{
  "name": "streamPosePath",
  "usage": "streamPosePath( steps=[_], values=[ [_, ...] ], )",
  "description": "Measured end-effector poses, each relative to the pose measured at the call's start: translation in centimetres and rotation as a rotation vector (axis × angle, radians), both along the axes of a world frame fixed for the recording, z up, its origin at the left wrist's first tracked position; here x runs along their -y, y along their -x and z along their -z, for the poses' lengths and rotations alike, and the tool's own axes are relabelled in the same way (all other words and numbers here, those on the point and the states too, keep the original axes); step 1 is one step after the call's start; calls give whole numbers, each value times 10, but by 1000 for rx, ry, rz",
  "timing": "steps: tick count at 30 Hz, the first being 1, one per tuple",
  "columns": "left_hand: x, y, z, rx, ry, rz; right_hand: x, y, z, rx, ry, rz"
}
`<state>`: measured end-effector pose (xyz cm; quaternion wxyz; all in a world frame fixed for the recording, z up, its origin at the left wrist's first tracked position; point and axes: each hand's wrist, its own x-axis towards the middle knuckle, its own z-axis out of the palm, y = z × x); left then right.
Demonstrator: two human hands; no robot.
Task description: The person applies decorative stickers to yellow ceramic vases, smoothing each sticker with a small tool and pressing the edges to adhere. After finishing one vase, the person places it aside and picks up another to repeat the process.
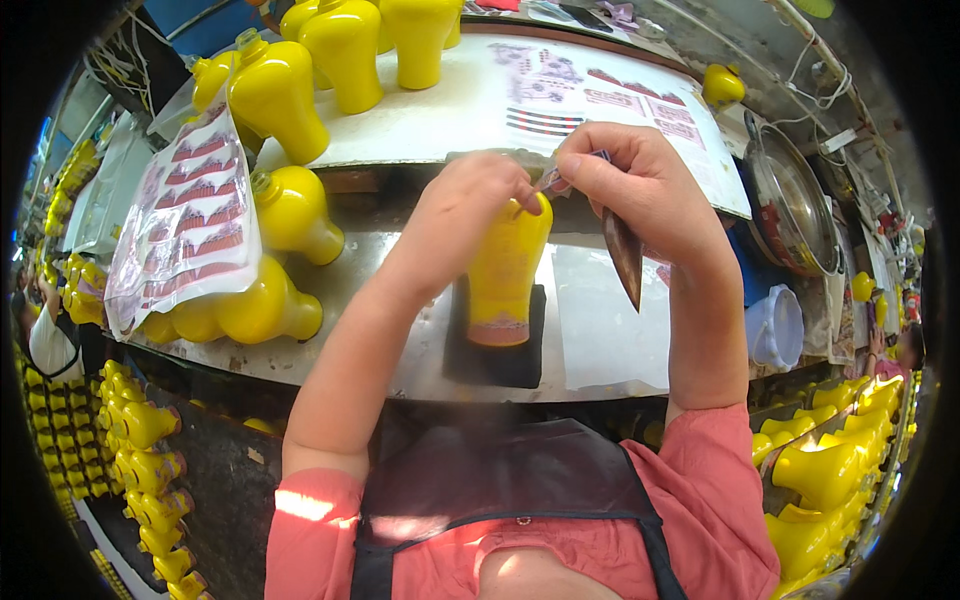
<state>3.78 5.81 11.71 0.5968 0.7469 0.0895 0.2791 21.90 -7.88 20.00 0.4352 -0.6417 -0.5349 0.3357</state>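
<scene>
A yellow vase-shaped bottle (508, 262) stands in front of me on a black pad (512, 370), with a reddish patterned band around its base. Over its top, my left hand (478, 200) is closed, slightly blurred, its fingertips pinching one end of a small patterned decal strip (549, 180). My right hand (632, 180) pinches the strip's other end between thumb and forefinger. Tucked in that same hand, a brown, pointed, blade-shaped tool (622, 258) hangs tip down. The fingers hide the bottle's mouth.
Yellow bottles (345, 55) stand on the white raised board (440, 125); others lie at left beside a decal sheet (195, 215). More decals lie on the board's right. A metal basin (800, 200) and pale bucket (775, 328) are at right. Rows of yellow bottles (825, 470) flank me.
</scene>
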Motion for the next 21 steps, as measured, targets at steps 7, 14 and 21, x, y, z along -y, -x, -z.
streamPosePath(
  steps=[7,14,21],
  values=[
    [-19,0,9,-125,450,-119,-14,-3,46,-205,77,200],
    [-31,-14,44,-257,272,-292,-23,0,97,-305,24,352],
    [-33,-17,41,-268,408,-246,-31,7,94,-286,45,408]
  ],
)
